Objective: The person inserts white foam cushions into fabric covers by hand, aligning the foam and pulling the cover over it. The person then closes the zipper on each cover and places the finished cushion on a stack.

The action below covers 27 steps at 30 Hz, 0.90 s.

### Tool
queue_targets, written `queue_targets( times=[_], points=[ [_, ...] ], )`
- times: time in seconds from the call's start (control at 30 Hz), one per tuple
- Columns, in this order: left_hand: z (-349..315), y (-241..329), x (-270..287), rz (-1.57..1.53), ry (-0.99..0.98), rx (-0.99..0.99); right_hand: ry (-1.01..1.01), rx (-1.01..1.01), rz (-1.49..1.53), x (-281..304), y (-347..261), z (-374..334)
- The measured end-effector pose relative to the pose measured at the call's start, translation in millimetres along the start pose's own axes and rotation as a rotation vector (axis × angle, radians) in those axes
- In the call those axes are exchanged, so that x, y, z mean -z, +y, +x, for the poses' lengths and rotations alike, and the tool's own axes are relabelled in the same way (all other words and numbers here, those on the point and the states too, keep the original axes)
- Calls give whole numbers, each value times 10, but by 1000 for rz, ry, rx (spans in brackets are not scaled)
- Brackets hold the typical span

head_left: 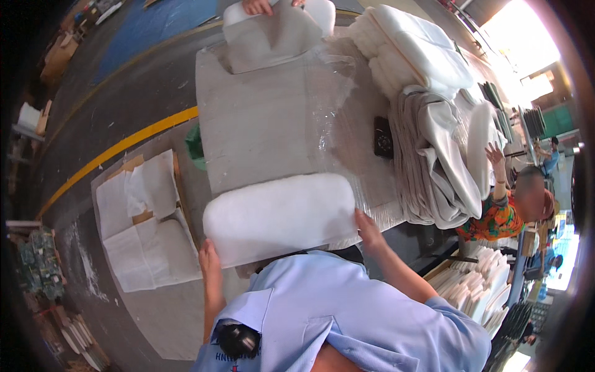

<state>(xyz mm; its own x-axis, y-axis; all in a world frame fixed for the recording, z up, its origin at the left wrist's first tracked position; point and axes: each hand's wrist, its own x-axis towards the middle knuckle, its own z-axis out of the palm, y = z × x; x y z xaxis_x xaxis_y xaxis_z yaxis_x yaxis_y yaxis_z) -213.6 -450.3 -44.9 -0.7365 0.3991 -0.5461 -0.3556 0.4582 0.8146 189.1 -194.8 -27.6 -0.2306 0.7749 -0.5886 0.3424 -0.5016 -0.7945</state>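
Your left hand [209, 255] and right hand [367, 228] grip one white foam cushion [280, 217] by its two ends — fingers closed on it — at the near edge of the worktop [260, 130]. Beyond it lie clear plastic film [334, 93] and one black device [383, 137]; grey fabric covers [427, 167] pile up on your right — white foam pads [409, 49] stacked behind.

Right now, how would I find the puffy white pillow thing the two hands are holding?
Look at the long grey table down the middle. At its near edge lies a white rounded foam cushion, gripped by the left hand and right hand at its ends. Unlike the stacked white cushions at the far right, it lies alone.
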Motion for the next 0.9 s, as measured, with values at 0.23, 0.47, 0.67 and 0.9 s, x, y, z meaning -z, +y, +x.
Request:
queue_targets(
  times=[0.23,0.47,0.67,0.9],
  points=[
    [111,165,-244,-164,16,214,22,-289,210,-132,116,230],
    [0,261,134,10,73,178,33,-147,80,296,-101,254],
    [126,-10,-58,-25,79,150,-23,-237,-94,162,22,395],
    [331,453,152,21,106,122,-59,-8,48,277,-532,676]
  ],
)
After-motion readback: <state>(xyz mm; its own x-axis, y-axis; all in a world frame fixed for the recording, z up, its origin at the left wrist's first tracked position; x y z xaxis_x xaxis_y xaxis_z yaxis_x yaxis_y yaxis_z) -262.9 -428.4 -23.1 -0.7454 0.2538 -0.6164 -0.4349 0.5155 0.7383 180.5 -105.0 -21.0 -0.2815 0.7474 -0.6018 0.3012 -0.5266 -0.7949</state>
